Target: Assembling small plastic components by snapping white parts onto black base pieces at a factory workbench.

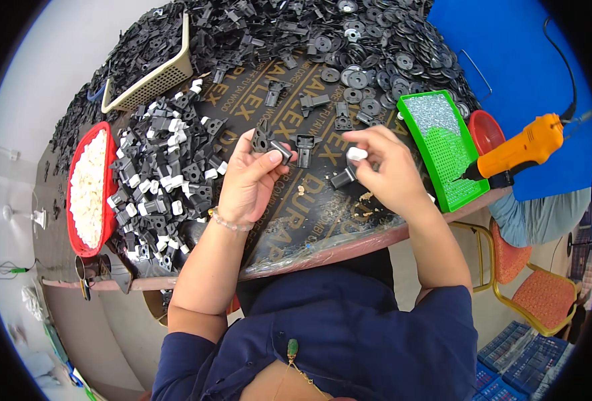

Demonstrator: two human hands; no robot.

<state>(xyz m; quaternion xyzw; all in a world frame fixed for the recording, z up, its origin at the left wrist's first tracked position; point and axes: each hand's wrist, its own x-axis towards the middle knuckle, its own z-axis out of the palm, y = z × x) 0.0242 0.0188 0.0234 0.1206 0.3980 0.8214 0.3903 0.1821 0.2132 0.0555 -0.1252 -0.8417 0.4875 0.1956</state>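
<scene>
My left hand (248, 177) is closed around a black plastic bracket (282, 152), with its tube end pointing right. Between the thumb and fingers of my right hand (390, 170) is a small white plastic cap (356, 154). Just below that cap, a black plastic piece (342, 178) lies on the dark board tabletop, partly hidden by my fingers. Another black bracket (304, 150) rests between my two hands. To the left of my left forearm spreads a heap of black brackets fitted with white caps (172, 180).
A red basket of white pieces (112, 200) stands at the left. Black parts pile up along the back, around a beige basket (150, 87). At the right are black discs (357, 79), a green tray of small metal pieces (406, 110), a red bowl (486, 130) and an orange electric screwdriver (523, 148).
</scene>
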